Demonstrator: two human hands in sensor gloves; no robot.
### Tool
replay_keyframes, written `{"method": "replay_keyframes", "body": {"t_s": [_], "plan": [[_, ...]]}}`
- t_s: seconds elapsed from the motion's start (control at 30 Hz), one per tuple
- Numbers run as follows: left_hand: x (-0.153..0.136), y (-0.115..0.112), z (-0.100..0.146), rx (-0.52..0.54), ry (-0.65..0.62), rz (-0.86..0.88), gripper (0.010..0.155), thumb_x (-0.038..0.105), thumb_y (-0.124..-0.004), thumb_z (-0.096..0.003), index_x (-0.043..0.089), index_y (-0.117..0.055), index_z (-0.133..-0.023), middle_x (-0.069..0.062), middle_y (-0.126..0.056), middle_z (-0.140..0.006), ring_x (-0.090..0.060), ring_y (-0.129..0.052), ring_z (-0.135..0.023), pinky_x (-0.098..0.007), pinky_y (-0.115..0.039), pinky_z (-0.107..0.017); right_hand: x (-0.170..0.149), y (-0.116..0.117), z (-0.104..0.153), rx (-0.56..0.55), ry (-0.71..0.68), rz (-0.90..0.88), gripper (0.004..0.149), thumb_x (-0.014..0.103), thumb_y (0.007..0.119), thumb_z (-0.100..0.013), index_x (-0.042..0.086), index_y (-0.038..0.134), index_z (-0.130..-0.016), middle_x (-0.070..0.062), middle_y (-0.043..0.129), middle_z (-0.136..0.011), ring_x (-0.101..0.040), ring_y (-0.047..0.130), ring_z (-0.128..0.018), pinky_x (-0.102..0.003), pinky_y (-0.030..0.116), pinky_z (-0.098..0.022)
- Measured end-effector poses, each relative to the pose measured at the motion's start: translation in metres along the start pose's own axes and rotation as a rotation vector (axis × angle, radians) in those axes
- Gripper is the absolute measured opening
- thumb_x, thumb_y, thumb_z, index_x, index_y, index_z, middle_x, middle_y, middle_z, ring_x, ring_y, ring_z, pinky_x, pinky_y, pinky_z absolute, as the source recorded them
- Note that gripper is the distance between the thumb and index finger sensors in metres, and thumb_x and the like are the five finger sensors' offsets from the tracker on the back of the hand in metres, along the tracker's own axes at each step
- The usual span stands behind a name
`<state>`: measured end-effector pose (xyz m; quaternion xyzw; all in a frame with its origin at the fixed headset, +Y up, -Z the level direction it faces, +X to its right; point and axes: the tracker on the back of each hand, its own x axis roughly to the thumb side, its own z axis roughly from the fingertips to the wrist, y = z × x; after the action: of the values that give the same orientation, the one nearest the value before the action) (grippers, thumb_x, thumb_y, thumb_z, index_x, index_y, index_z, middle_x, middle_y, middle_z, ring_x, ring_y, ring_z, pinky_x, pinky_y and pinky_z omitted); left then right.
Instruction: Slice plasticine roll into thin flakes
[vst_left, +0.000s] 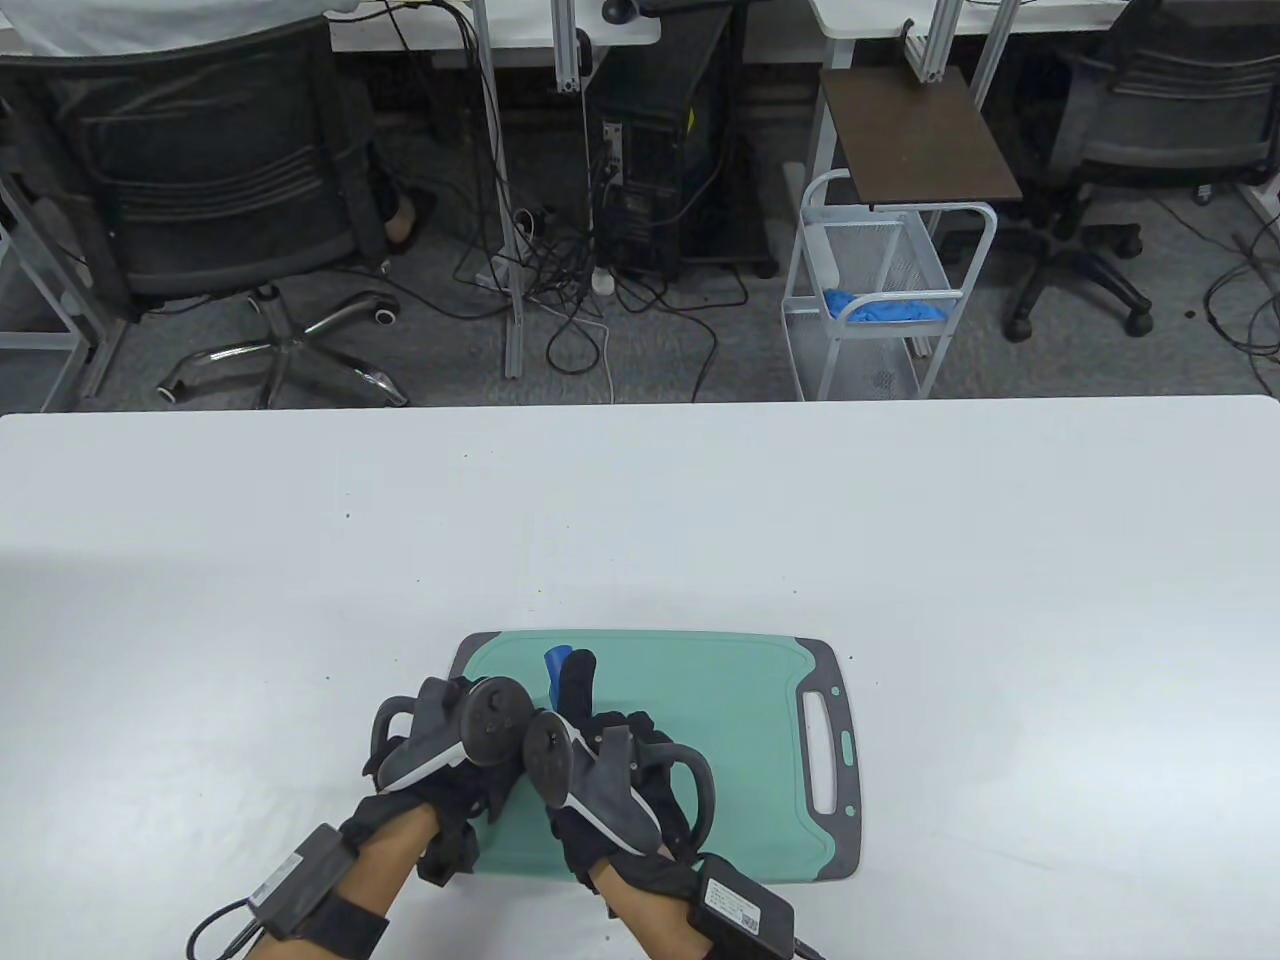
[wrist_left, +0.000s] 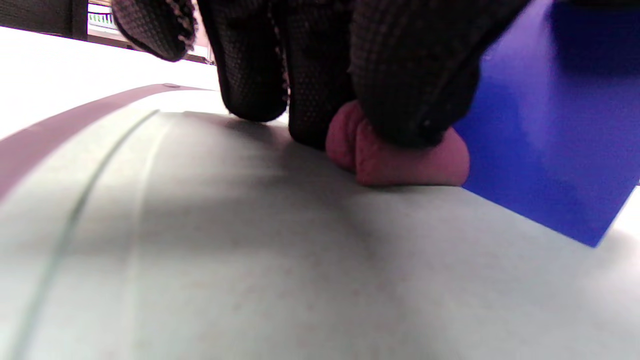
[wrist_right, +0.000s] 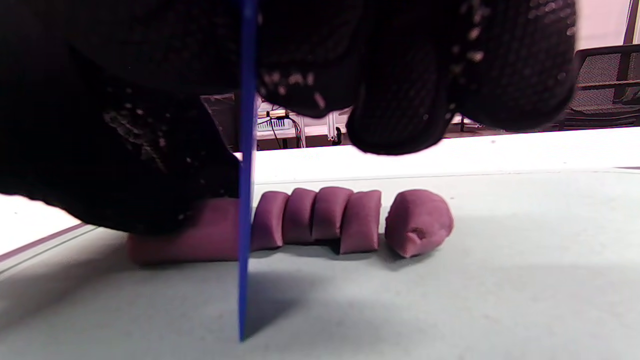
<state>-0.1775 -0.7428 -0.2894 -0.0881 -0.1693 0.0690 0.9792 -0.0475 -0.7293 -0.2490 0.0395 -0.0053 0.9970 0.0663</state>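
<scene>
A purple plasticine roll (wrist_right: 195, 235) lies on the green cutting board (vst_left: 720, 720). Several cut slices (wrist_right: 320, 217) and an end piece (wrist_right: 417, 222) sit in a row to its right. My right hand (vst_left: 590, 740) grips a thin blue blade (wrist_right: 246, 200), which stands upright with its edge down on the board, between the roll and the nearest slice. The blade's tip shows in the table view (vst_left: 555, 665). My left hand (vst_left: 450, 740) presses its fingertips (wrist_left: 400, 100) down on the uncut roll (wrist_left: 400, 157), right beside the blade (wrist_left: 550, 140). In the table view the hands hide the plasticine.
The board has a grey rim and a handle slot (vst_left: 825, 750) on its right side, near the white table's (vst_left: 900, 520) front edge. Cables and sensor boxes trail from both wrists at the bottom edge. Chairs, a trolley and a computer stand beyond the table.
</scene>
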Motion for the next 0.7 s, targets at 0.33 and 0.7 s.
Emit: {"method": "replay_keyframes", "body": {"t_s": [0.33,0.7], "plan": [[0.000,0.001,0.003,-0.033,-0.008,-0.035,0.048,0.042,-0.092,-0.0334,0.042,-0.089,-0.081,0.011,-0.097,-0.089,-0.031,-0.088,-0.096,-0.059,-0.066,-0.074,-0.002,-0.003,0.002,0.013,0.005,0.000,0.084,0.038,0.081,-0.046,0.017,0.026,-0.106,-0.006,0.091,-0.046,-0.036,0.095,-0.051,-0.055,0.082,-0.038],[-0.001,0.001,0.006,0.044,0.028,-0.076,0.060,0.046,-0.095,-0.0285,0.035,-0.083,-0.087,0.010,-0.100,-0.084,-0.031,-0.092,-0.093,-0.059,-0.068,-0.073,-0.003,-0.007,0.016,0.042,0.006,0.004,0.084,0.039,0.081,-0.045,0.017,0.027,-0.106,-0.006,0.092,-0.046,-0.036,0.095,-0.051,-0.055,0.082,-0.038]]}}
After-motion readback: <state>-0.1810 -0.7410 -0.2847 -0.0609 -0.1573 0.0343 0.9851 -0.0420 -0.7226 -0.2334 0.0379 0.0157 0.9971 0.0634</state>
